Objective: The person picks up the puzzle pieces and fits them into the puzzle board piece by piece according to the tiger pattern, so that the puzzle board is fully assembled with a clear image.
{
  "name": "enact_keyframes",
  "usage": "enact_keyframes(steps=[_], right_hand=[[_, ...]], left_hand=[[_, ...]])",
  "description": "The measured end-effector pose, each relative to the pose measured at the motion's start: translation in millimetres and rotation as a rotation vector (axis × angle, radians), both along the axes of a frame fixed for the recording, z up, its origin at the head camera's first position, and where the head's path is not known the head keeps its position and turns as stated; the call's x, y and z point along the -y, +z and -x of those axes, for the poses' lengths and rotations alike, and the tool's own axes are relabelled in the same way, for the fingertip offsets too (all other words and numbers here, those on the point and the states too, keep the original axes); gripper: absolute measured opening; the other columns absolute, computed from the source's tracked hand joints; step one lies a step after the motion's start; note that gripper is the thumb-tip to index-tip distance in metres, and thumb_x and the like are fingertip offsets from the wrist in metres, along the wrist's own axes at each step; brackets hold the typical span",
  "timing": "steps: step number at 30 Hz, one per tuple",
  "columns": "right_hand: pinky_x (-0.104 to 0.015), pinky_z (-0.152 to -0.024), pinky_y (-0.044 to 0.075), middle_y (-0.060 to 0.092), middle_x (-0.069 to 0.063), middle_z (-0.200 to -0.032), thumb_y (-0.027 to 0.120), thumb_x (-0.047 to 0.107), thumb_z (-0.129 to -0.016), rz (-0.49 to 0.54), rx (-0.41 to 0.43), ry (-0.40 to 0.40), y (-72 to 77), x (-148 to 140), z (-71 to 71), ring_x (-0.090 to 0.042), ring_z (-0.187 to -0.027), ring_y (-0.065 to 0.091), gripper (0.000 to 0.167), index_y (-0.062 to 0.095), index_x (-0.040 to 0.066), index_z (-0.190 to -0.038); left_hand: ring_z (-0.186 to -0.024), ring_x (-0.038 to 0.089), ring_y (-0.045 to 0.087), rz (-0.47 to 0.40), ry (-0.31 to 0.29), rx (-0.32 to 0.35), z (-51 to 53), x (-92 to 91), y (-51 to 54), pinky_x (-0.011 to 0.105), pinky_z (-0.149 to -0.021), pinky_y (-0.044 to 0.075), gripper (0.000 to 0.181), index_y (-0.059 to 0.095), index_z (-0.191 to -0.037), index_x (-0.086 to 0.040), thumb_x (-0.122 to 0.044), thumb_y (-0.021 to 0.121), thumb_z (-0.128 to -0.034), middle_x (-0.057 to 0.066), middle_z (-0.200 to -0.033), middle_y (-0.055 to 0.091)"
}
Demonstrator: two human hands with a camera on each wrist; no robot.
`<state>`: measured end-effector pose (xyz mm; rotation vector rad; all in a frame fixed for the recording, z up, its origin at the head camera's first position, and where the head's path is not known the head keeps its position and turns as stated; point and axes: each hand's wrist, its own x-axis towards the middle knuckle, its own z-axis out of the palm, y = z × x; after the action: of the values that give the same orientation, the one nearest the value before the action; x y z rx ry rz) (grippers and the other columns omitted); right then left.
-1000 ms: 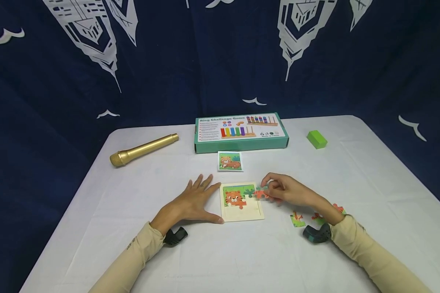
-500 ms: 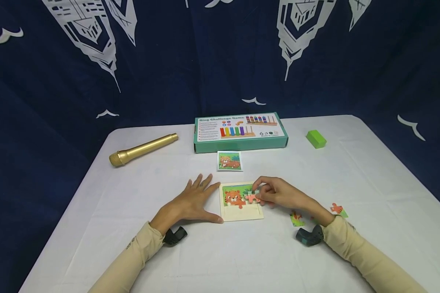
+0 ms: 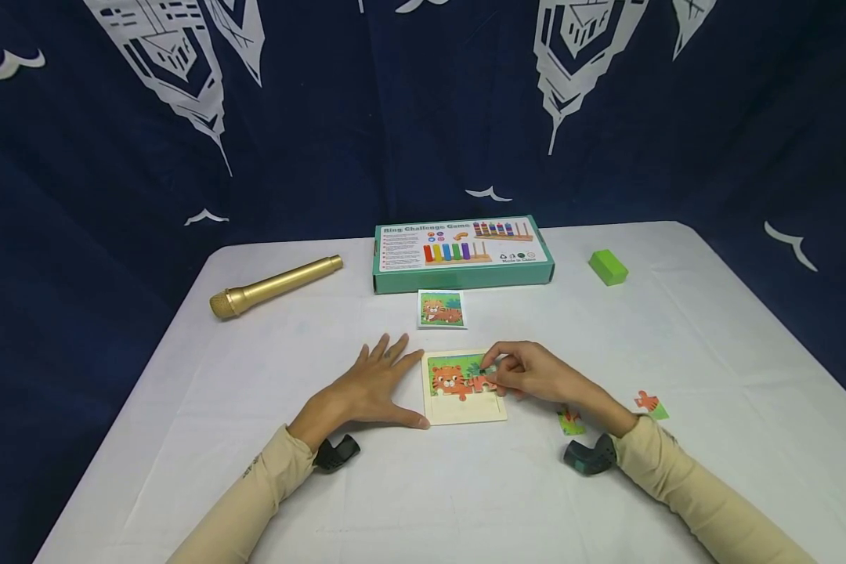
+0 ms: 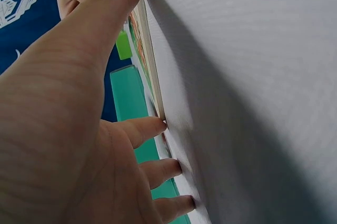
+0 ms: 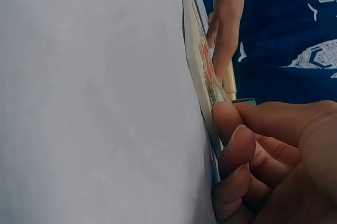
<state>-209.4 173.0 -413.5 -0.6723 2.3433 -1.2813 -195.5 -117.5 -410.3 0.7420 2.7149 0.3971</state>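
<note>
A square wooden puzzle board (image 3: 461, 413) lies mid-table in the head view, its tiger picture filling the upper part and bare wood showing below. My left hand (image 3: 370, 385) is spread flat beside it, thumb and index finger touching its left corners. Over the right side of the board, my right hand (image 3: 539, 374) pinches an orange tiger puzzle piece (image 3: 479, 384), which sits right of the tiger's face. Fingers hide part of that piece. In the right wrist view, the curled fingers (image 5: 237, 148) cover the board's near edge. Two loose puzzle pieces, one green and orange (image 3: 571, 423), another orange (image 3: 648, 402), lie to the right.
Behind the board lies a small tiger picture card (image 3: 442, 309), with a green Ring Challenge Game box (image 3: 465, 278) beyond it. A gold microphone (image 3: 275, 287) rests at back left, a green block (image 3: 609, 268) at back right. The right forearm overhangs the table near the loose pieces.
My right hand has moved left with the orange piece, from beyond the board's right edge onto the picture, and lowered it beside the tiger's face. The left hand has stayed put.
</note>
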Motion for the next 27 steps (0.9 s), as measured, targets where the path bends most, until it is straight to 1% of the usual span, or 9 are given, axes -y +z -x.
enact_keyframes(steps=[8,12,20,27], right_hand=[[-0.021,-0.046,0.042,0.063,-0.004,-0.067,0.057,0.001,-0.09,-0.031,-0.034,-0.032,-1.0,2.5,-1.3,-0.012,-0.052,0.051,0.018,0.063,0.003,-0.106],[-0.021,-0.046,0.042,0.062,-0.004,-0.067,0.058,0.002,-0.089,-0.032,-0.028,-0.041,-1.2,3.9,-1.5,-0.012,-0.053,0.052,0.017,0.063,0.004,-0.105],[-0.02,-0.046,0.041,0.061,-0.003,-0.066,0.059,0.001,-0.089,-0.021,-0.031,-0.032,-1.9,5.4,-1.7,-0.011,-0.052,0.05,0.017,0.062,0.005,-0.105],[-0.022,-0.047,0.044,0.061,-0.002,-0.066,0.058,0.002,-0.089,-0.018,-0.054,-0.027,-2.4,6.6,-2.8,-0.012,-0.054,0.053,0.016,0.061,0.006,-0.105]], left_hand=[[-0.147,0.036,-0.002,-0.001,0.003,0.007,0.0,-0.3,0.6,0.058,-0.115,0.003,0.11,0.025,-0.153,-0.02,-0.071,0.07,-0.0673,0.01,-0.161,0.007],[-0.147,0.036,-0.002,0.002,0.004,0.005,-0.4,-0.5,0.4,0.058,-0.115,0.003,0.11,0.025,-0.153,-0.019,-0.071,0.07,-0.0674,0.01,-0.161,0.007],[-0.147,0.036,-0.001,0.011,0.0,0.003,-0.2,-0.8,0.4,0.058,-0.115,0.004,0.11,0.025,-0.153,-0.019,-0.072,0.07,-0.0672,0.01,-0.161,0.007],[-0.147,0.037,-0.001,0.021,-0.003,0.001,0.6,-1.2,0.3,0.059,-0.115,0.004,0.111,0.025,-0.153,-0.019,-0.073,0.069,-0.0669,0.01,-0.161,0.007]])
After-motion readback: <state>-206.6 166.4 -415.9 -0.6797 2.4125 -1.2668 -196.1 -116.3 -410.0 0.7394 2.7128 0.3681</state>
